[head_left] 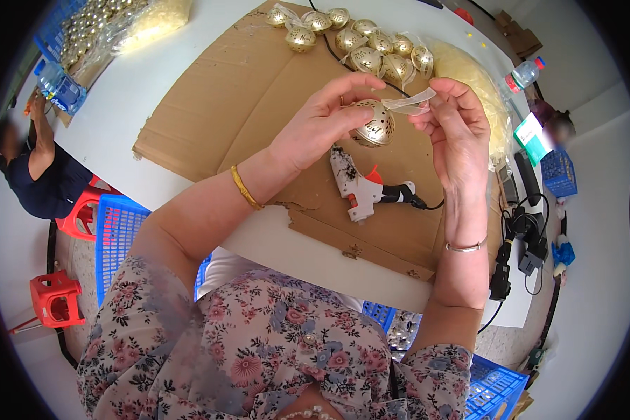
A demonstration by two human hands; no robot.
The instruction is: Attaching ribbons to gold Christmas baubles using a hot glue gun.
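Between the thumb and fingers of my left hand [329, 115] is a gold ball ornament [375, 127] with small cut-out holes and dark lettering. A pale, sheer ribbon [414, 103] runs from the top of the ornament to my right hand [458, 119], whose thumb and fingers pinch it. Both hands are raised over a sheet of brown cardboard [224, 105]. Below them on the cardboard lies a white glue gun [357, 189] with a red trigger and dark smears on its nozzle end. At the far edge sit several similar gold ornaments [381, 43] with ribbons.
A plastic bag of cream-coloured material [469, 77] lies at the right. Power adapters with tangled cables [528, 238] rest near the right edge. Bags of gold balls [94, 31] and a bottle [59, 84] stand at far left, where another person [45, 168] works. Blue crates [119, 224] are below.
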